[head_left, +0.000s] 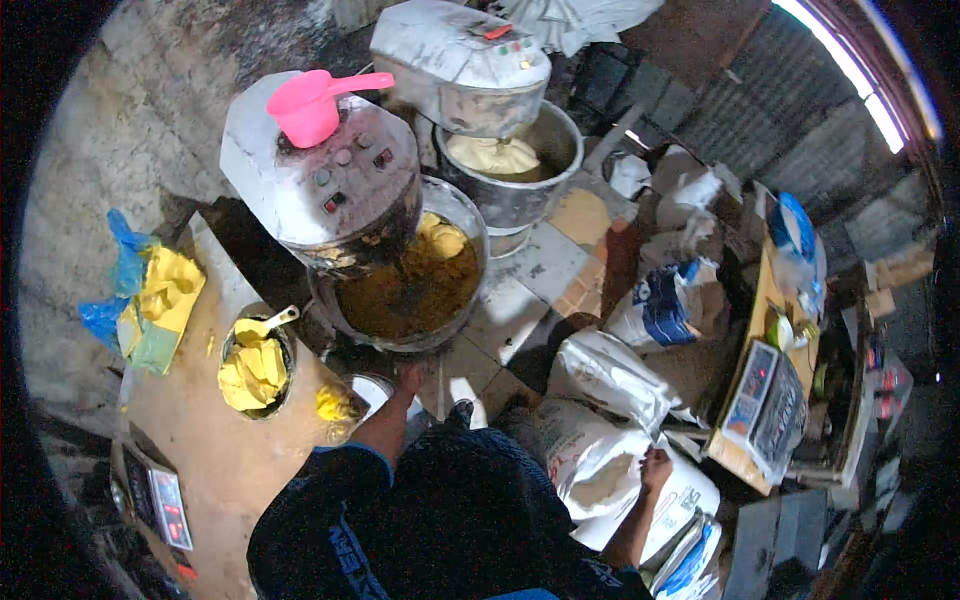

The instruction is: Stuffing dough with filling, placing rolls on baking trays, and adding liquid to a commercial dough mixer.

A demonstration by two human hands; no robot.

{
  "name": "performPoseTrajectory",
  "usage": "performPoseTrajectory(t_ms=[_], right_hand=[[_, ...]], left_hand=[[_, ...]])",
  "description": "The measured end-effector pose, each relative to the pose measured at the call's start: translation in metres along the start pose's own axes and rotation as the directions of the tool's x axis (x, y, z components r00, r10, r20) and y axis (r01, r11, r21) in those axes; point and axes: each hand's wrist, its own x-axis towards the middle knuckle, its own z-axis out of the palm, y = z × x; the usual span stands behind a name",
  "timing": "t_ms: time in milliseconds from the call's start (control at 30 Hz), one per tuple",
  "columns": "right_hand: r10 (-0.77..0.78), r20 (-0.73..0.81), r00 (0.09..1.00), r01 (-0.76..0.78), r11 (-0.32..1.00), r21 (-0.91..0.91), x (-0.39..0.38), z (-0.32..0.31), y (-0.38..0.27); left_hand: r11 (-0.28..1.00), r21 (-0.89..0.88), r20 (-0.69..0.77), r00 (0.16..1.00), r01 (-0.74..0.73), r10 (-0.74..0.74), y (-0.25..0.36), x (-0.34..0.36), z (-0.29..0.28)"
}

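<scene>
My left hand (408, 382) is low beside a white bucket (370, 390), below the near mixer's metal bowl (400, 300), which holds brown contents and yellow fat; its finger shape is unclear. My right hand (655, 467) grips the rim of an open white sack (600, 475). On the left table (250, 430) stand a container of yellow fat (255, 370) with a pale scoop (275, 320) and an opened yellow block (165, 290) with blue plastic. A pink measuring jug (305, 112) rests on the near mixer (250, 190).
A second mixer (440, 75) with a pale-filled bowl stands behind. Several sacks (640, 310) crowd the right floor beside a wooden bench (730, 420) holding a scale (755, 390). Another scale (160, 500) is at the lower left. Loose boards (785, 550) lie at the lower right.
</scene>
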Motion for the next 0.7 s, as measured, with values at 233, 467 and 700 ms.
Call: performPoseTrajectory(t_ms=[233,467,700], right_hand=[[-0.487,0.178,0.855,0.514,0.84,-0.174,0.248,0.135,-0.162],[-0.573,0.671,0.47,0.762,0.647,0.019,0.358,0.357,-0.508],[-0.915,0.269,-0.3,0.657,0.005,0.753,0.228,0.433,-0.799]], left_hand=[[0.769,-0.599,-0.582,0.539,0.222,-0.609,0.161,0.008,0.03],[0.531,-0.76,-0.618,-0.163,0.375,-0.769,0.193,0.03,0.065],[0.356,-0.873,-0.44,-0.225,0.333,-0.869,0.196,0.034,0.077]])
